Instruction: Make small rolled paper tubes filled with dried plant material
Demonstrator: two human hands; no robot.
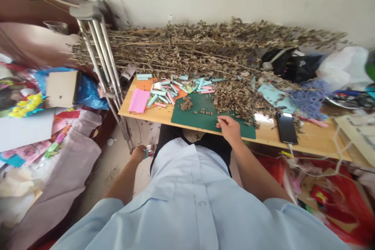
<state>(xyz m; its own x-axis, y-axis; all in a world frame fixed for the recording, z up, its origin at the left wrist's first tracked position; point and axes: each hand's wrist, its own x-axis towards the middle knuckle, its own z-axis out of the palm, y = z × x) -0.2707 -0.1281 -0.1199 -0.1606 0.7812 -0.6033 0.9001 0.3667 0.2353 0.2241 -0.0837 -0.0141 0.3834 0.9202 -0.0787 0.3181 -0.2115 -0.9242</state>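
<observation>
My right hand (230, 128) is at the front of the green mat (191, 119), thumb and fingers pinched together. Whatever sits in that pinch is too small to make out. Several small brown clumps (207, 112) lie in a row left of it, with a larger crumbly brown pile (186, 104) beyond them. Loose dried leaves (234, 99) are heaped on the mat just past my fingers. Down beside my left thigh, below table height, my left hand (138, 154) has its fingers closed. A small pale blue piece shows at its fingertips, near a red-and-white item (150, 150).
Pink and blue paper rolls (166, 91) and a pink paper stack (138, 100) lie on the wooden table (161, 115). Dried stalks (181, 49) line the wall. A phone (287, 128) charges at right. Metal crutches (102, 54) lean at left.
</observation>
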